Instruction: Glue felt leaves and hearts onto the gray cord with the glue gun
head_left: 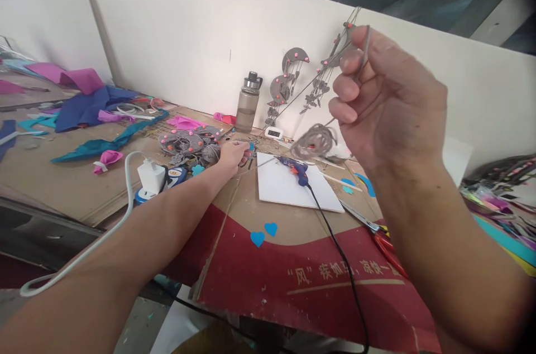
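Observation:
My right hand [377, 86] is raised at the upper right, fingers closed on a grey cord. Below it a blurred bundle of grey cord [314, 142] hangs above the white board [278, 186]. My left hand [235, 156] reaches to the middle of the table, its fingers pinched on a small blue piece [252, 146]. A blue glue gun [298, 171] lies on the board. Two blue felt hearts [271, 229] lie in front of it on the cardboard.
A bottle [248, 103] stands by the white wall, beside hanging grey moon ornaments [295, 58]. Red-handled scissors [387, 250] lie at the right. Grey felt pieces [180, 143] and a white charger [151, 176] are at the left. The glue gun's black cable crosses the front.

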### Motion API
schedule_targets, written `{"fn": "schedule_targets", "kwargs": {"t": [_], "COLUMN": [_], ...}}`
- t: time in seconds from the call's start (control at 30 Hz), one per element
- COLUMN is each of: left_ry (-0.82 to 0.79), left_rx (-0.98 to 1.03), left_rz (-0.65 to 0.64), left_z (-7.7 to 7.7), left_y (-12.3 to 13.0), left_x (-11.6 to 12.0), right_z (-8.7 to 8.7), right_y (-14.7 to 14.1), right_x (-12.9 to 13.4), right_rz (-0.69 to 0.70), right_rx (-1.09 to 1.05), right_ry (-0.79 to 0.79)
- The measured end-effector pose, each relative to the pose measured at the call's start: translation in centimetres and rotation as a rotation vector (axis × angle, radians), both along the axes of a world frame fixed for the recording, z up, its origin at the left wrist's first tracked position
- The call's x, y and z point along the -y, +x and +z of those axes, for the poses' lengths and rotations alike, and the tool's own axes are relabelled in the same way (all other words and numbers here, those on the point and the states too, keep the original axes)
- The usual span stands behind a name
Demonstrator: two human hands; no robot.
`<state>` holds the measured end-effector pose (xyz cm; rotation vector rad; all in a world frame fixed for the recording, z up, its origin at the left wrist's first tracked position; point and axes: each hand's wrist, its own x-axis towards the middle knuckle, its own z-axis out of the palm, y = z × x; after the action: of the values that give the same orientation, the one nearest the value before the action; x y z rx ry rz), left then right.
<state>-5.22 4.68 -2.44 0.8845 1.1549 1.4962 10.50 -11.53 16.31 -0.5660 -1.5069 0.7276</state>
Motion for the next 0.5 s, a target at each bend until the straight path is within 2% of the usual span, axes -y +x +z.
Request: {"fn": "schedule_targets", "kwargs": {"t": [0.17, 0.3, 0.4, 0.47, 0.5], "left_ry": [-0.008, -0.008, 0.016, 0.038, 0.044], "left_rx": [-0.013, -0.01, 0.014, 0.045, 0.059], "left_rz": [-0.014, -0.019, -0.012, -0.026, -0.037], "left_z": [-0.1, 0.1, 0.2, 0.3, 0.4], "left_y": [0.0, -0.1, -0.3, -0.4, -0.5], "left_x": [0.0, -0.1, -0.2, -0.3, -0.3], "right_z": [1.2, 1.1, -1.1, -3.6, -4.9], "right_y": [0.1, -0.3, -0.7, -0.8, -0.7], "right_x": [1.1, 1.5, 0.8, 0.1, -0.3], "right_rz": [-0.089, 0.0, 0.114, 0.16, 0.179], "right_rx": [0.07, 0.018, -0.021, 0.103, 0.26], "right_ry": [0.063, 0.096, 0.033, -0.087, -0.14]}}
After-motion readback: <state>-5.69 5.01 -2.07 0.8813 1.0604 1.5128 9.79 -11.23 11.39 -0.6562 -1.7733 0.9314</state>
